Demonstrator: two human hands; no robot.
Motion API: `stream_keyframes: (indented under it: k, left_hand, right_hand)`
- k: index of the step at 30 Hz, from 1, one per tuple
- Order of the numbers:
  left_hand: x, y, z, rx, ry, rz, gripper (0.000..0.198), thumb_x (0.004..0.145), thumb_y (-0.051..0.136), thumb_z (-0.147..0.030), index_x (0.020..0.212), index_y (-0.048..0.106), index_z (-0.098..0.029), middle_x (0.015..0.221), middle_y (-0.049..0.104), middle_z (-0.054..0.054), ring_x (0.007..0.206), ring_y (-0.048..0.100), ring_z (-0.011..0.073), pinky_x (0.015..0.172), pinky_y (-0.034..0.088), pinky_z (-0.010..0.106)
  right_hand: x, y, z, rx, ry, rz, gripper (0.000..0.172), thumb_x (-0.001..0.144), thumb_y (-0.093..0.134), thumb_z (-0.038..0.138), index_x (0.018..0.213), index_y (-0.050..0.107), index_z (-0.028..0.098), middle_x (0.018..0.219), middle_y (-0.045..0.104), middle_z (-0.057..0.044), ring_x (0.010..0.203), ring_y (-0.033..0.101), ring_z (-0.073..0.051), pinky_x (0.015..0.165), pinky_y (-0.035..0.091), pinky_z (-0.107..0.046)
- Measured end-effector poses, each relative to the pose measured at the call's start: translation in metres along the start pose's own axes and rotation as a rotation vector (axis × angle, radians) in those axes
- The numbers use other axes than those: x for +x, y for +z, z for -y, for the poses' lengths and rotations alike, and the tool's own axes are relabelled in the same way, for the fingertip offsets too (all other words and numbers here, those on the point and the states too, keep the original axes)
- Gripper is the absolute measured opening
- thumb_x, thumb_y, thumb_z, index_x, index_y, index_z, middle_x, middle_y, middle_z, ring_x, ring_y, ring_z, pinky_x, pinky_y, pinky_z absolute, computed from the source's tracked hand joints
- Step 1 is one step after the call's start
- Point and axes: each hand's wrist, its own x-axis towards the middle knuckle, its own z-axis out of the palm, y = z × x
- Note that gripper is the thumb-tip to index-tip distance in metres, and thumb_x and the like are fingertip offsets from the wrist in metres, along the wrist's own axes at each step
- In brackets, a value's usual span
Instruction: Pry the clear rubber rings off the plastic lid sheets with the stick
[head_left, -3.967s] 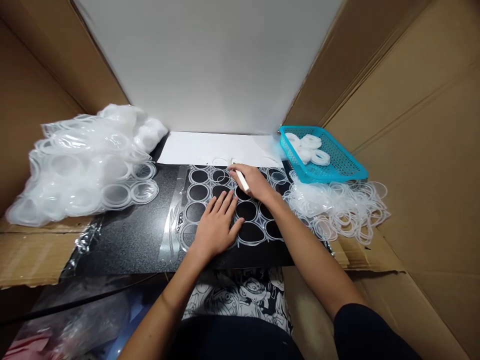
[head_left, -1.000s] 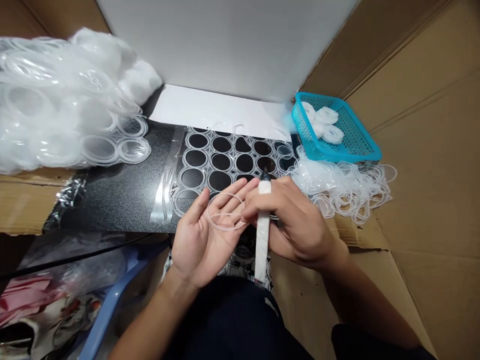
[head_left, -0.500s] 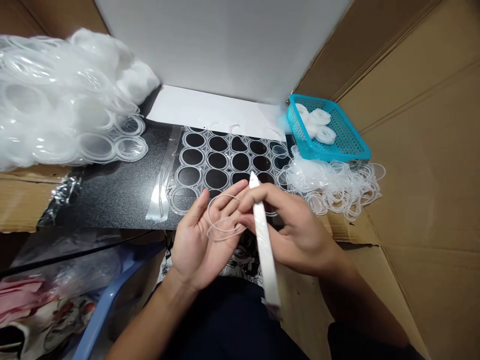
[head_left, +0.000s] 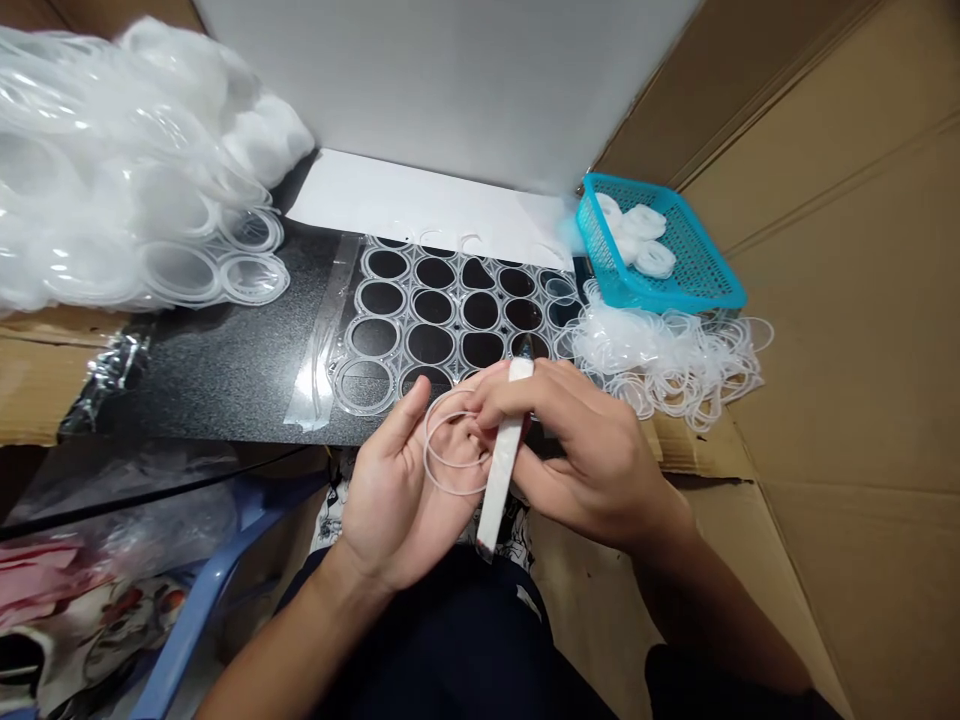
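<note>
Over the near edge of the tabletop (head_left: 217,355), in the head view, the two hands meet in front of a sheet of rings (head_left: 458,327). The left hand (head_left: 409,490) is turned palm up, its thumb apart and its fingers loosely bent, partly hidden behind the right; it clasps nothing firmly. Thin clear loops (head_left: 427,450) lie across its palm, which probably serves as a rest for something so light. The right hand (head_left: 577,450) has its fingers closed around a white tool (head_left: 501,470) with a dark tip, while its fingertips are at the loops' right side; whether they pinch them I cannot tell. Keeping the tool in the grip probably saves laying it down.

A shiny clear strip (head_left: 319,360) runs along the sheet's left side, perhaps to hold it flat. Bagged rings (head_left: 112,190) are heaped at left; at right, a blue basket (head_left: 667,301) holds white bundles (head_left: 652,258) behind a loose heap of rings (head_left: 675,370), likely within easy reach.

Half a second ago the tool's lower end pointed rightward; now it slants toward the left wrist, and the loops have shifted over the palm. Four seconds ago the left hand was flat on the sheet, palm down.
</note>
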Motion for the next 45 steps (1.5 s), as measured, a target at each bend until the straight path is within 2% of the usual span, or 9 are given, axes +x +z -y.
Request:
stream_keyframes:
  k: [5,8,15,22,25,29,32,39,45]
  left_hand:
    - [-0.003,0.004,0.001,-0.056,-0.034,0.015,0.060,0.110,0.025,-0.043,0.081,0.070,-0.016,0.082,0.072,0.008,0.095,0.074,0.0262,0.104,0.054,0.047]
    - [-0.003,0.004,0.002,-0.098,-0.027,-0.006,0.058,0.111,0.028,-0.040,0.072,0.065,-0.017,0.073,0.067,0.005,0.080,0.072,0.0214,0.103,0.054,0.045]
    - [-0.001,0.005,0.002,-0.122,-0.002,-0.090,0.051,0.110,0.031,-0.038,0.087,0.069,-0.015,0.082,0.070,0.008,0.102,0.073,0.0258,0.104,0.054,0.043]
    - [0.001,0.002,0.002,-0.066,0.023,-0.081,0.051,0.111,0.029,-0.040,0.100,0.072,-0.014,0.094,0.074,0.011,0.111,0.072,0.0247,0.103,0.056,0.039]
    - [-0.001,0.000,0.001,-0.067,0.024,-0.076,0.051,0.111,0.031,-0.041,0.099,0.073,-0.013,0.100,0.075,0.012,0.108,0.072,0.0226,0.099,0.058,0.036]
    - [-0.003,-0.002,-0.001,-0.043,0.038,-0.039,0.053,0.111,0.032,-0.044,0.118,0.073,-0.012,0.130,0.072,0.015,0.122,0.069,0.0235,0.102,0.057,0.035]
    - [-0.005,-0.004,0.000,0.006,0.050,0.005,0.054,0.109,0.035,-0.049,0.126,0.071,-0.012,0.140,0.067,0.015,0.134,0.062,0.0278,0.108,0.054,0.039]
    - [-0.010,-0.003,0.011,0.060,0.070,-0.001,0.046,0.106,0.044,-0.046,0.126,0.073,-0.016,0.128,0.073,0.013,0.136,0.059,0.0324,0.114,0.049,0.049]
    - [-0.010,-0.005,0.015,0.030,0.115,-0.005,0.037,0.107,0.045,-0.038,0.113,0.076,-0.018,0.103,0.075,0.008,0.119,0.068,0.0256,0.114,0.049,0.045]
  right_hand:
    - [0.004,0.004,-0.003,-0.092,-0.112,0.074,0.021,0.094,0.055,0.007,0.099,0.059,0.027,0.089,0.074,0.000,0.077,0.062,-0.019,0.073,0.042,-0.037]
    - [0.005,0.008,-0.006,-0.148,-0.171,0.056,0.018,0.097,0.053,0.009,0.097,0.060,0.025,0.079,0.069,0.001,0.073,0.058,-0.018,0.071,0.038,-0.036]
    - [0.013,0.009,-0.010,-0.007,-0.096,0.023,0.016,0.092,0.059,0.007,0.097,0.061,0.022,0.091,0.073,0.000,0.080,0.061,-0.016,0.077,0.042,-0.032]
    - [0.018,0.009,-0.011,0.196,0.027,-0.036,0.016,0.090,0.069,0.008,0.087,0.063,0.023,0.085,0.072,0.001,0.079,0.066,-0.015,0.072,0.051,-0.030]
    - [0.012,0.008,-0.013,0.341,0.058,-0.120,0.018,0.087,0.077,0.012,0.086,0.063,0.023,0.087,0.073,0.001,0.080,0.069,-0.016,0.070,0.055,-0.031]
    - [0.000,0.004,-0.017,0.406,0.086,-0.291,0.019,0.087,0.079,0.013,0.091,0.065,0.024,0.095,0.075,-0.001,0.087,0.073,-0.019,0.078,0.060,-0.036]
    - [-0.007,0.003,-0.015,0.316,0.103,-0.323,0.016,0.089,0.077,0.015,0.094,0.066,0.025,0.096,0.076,-0.003,0.089,0.074,-0.021,0.080,0.060,-0.039]
    - [-0.013,0.022,0.001,-0.221,-0.117,-0.188,0.018,0.091,0.069,0.010,0.099,0.064,0.025,0.090,0.077,0.000,0.082,0.068,-0.019,0.076,0.048,-0.037]
    - [-0.014,0.038,-0.007,-0.165,-0.130,-0.230,0.018,0.093,0.065,0.010,0.105,0.059,0.023,0.087,0.073,-0.002,0.076,0.063,-0.018,0.074,0.048,-0.035]
